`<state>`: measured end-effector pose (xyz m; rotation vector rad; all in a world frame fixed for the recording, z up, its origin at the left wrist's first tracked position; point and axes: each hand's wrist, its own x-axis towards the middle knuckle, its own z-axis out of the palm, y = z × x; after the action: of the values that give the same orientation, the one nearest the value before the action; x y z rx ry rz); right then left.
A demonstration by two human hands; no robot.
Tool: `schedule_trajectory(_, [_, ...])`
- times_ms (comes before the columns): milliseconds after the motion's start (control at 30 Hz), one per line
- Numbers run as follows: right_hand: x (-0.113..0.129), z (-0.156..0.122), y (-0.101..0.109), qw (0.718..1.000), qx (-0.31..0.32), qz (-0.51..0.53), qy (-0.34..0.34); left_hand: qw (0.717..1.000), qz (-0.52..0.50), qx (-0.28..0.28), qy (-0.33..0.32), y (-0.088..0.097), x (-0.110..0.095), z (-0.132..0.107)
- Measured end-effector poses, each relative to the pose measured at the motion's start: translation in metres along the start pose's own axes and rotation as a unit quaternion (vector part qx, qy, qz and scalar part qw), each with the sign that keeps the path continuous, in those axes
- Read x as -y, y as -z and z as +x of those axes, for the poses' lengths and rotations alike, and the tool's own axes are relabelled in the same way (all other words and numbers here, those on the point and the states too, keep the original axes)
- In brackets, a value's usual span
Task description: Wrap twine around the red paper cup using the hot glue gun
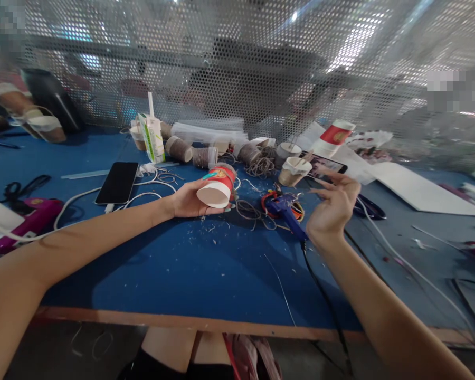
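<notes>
My left hand (pixel 190 199) is wrapped round a red and white paper cup (pixel 217 191), tilted on its side with its pale round end toward me. Some twine shows along the cup's far rim. My right hand (pixel 332 206) is raised in front of a phone (pixel 326 164) with a lit screen; its fingers are stretched out and apart, and I cannot tell whether they touch the screen. Just left of that wrist lies a blue glue gun (pixel 287 211), its black cable running to the table's front edge. Loose twine (pixel 249 208) lies between the cup and the glue gun.
A dark phone (pixel 117 182) on a white cable lies at left, near a drink carton (pixel 152 137) with a straw. Twine-wrapped cups (pixel 178 149) and a cup with sticks (pixel 295 171) stand behind. Another red cup (pixel 334 138) leans by a perforated metal screen (pixel 237 68). Another person's hand (pixel 18 103) is far left.
</notes>
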<state>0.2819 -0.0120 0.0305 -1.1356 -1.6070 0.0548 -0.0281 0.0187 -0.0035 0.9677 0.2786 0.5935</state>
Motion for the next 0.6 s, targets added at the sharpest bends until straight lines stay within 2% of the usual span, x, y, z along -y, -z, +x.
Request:
schedule_trajectory(33, [0.012,-0.003,-0.003,0.996,-0.077,0.049,-0.021,1.0,0.004,0.006,0.008,0.0,0.001,0.001])
schedule_trajectory(67, [0.027,-0.008,-0.007,0.99,-0.094,0.101,-0.026,1.0,0.009,0.014,0.013,-0.001,0.002,0.001])
schedule_trajectory(133, [0.055,-0.022,-0.015,0.983,0.005,0.185,-0.003,0.999,0.015,0.032,0.013,-0.003,0.005,0.003])
schedule_trajectory(200, [0.076,-0.036,-0.02,0.968,0.122,0.221,0.003,0.999,0.016,0.036,0.003,-0.006,0.007,0.004])
schedule_trajectory(267, [0.088,-0.045,-0.02,0.949,0.219,0.226,-0.02,1.0,0.019,0.024,-0.004,-0.009,0.008,0.004])
schedule_trajectory(333, [0.09,-0.049,-0.018,0.929,0.29,0.226,-0.051,1.0,0.026,0.005,-0.005,-0.013,0.009,0.003])
schedule_trajectory(433, [0.089,-0.048,-0.016,0.909,0.334,0.238,-0.077,0.999,0.036,-0.017,-0.002,-0.017,0.009,0.001])
schedule_trajectory(600, [0.094,-0.041,-0.02,0.895,0.314,0.289,-0.128,0.997,0.062,-0.04,-0.019,-0.021,0.009,0.0])
